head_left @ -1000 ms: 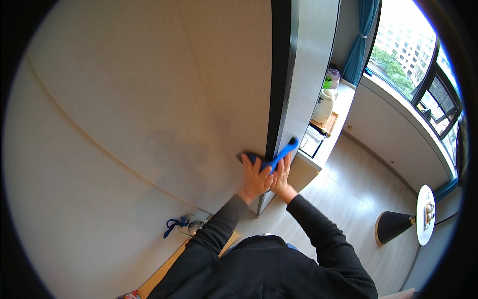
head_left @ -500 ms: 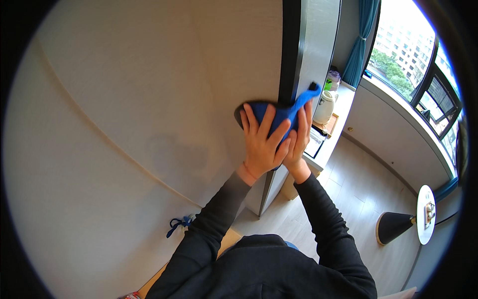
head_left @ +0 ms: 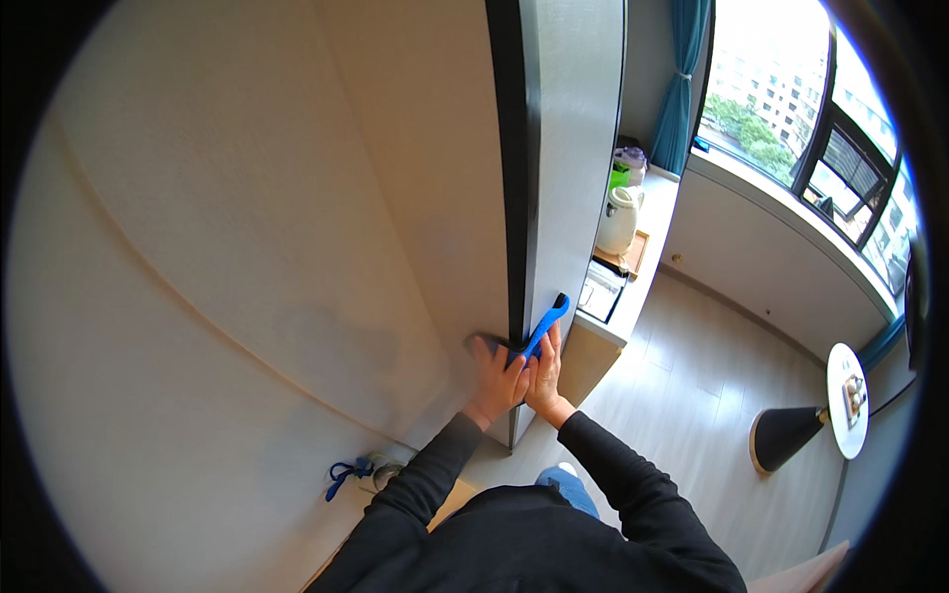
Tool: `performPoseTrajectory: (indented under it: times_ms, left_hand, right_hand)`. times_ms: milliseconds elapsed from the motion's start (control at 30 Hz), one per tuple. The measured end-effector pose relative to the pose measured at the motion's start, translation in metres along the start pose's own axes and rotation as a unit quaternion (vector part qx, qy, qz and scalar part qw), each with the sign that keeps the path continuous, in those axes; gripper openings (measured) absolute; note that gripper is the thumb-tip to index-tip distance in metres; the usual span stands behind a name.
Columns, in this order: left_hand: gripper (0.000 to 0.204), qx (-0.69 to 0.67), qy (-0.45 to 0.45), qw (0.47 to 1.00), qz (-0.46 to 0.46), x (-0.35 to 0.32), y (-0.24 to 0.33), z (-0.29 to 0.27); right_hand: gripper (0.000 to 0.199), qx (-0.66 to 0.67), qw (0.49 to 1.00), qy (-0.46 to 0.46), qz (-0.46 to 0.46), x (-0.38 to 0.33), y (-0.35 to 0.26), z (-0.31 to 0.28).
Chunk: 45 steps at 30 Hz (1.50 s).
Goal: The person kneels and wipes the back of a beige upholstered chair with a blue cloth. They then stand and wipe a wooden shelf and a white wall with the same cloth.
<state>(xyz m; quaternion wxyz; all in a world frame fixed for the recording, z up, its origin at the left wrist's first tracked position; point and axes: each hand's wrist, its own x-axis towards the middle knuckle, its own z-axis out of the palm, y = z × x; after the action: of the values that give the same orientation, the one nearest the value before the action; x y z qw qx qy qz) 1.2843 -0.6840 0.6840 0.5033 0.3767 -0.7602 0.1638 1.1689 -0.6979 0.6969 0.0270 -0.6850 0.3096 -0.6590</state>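
A blue cloth [head_left: 547, 328] with a dark underside is folded around a black vertical edge strip [head_left: 512, 178] where two pale wall faces meet. My left hand [head_left: 494, 383] presses it against the left face, fingers bent over the dark part and slightly blurred. On the other side of the corner, my right hand [head_left: 546, 378] holds the cloth flat to the narrow face, and its blue end sticks up past my fingertips. Both hands are close together, low on the strip.
Right of the corner, a white counter [head_left: 652, 212] bears a cream kettle [head_left: 619, 219] and a wooden tray [head_left: 638, 252]. A round white table [head_left: 842, 395] with a black cone base [head_left: 781, 442] stands farther right. Blue straps [head_left: 343, 477] lie at lower left.
Both hands have slid down the black edge strip with the cloth, toward my body. My view has shifted a little, and a light-blue trouser leg shows more below.
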Motion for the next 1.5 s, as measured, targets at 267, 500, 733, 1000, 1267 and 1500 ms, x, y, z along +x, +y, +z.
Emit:
performPoseTrajectory:
  times_ms: [267,500,733,1000,1267,1500]
  left_hand:
    - [0.054,0.178,0.1,0.979,0.013,0.182,0.045,-0.062]
    - [0.053,0.466,0.148,0.867,-0.098,0.266,0.078,-0.072]
    - [0.051,0.648,-0.003,0.761,-0.031,0.209,0.094,-0.031]
    - [0.053,0.598,0.028,0.792,-0.12,0.312,0.092,-0.043]
    - [0.048,0.637,-0.033,0.76,-0.123,0.289,0.073,0.025]
    - [0.06,0.56,-0.037,0.827,-0.034,0.17,0.076,0.068]
  right_hand:
    - [0.044,0.067,0.985,0.087,-0.132,0.191,-0.032,-0.007]
    - [0.046,0.125,0.966,0.083,-0.212,0.289,-0.042,-0.021]
    - [0.047,0.104,0.981,0.043,-0.156,0.199,0.004,-0.028]
    - [0.043,0.216,0.959,0.109,-0.145,0.319,-0.002,-0.028]
    - [0.042,0.119,0.988,0.062,-0.079,0.311,0.049,-0.032]
    - [0.045,0.152,0.986,0.029,-0.058,0.175,0.099,-0.031]
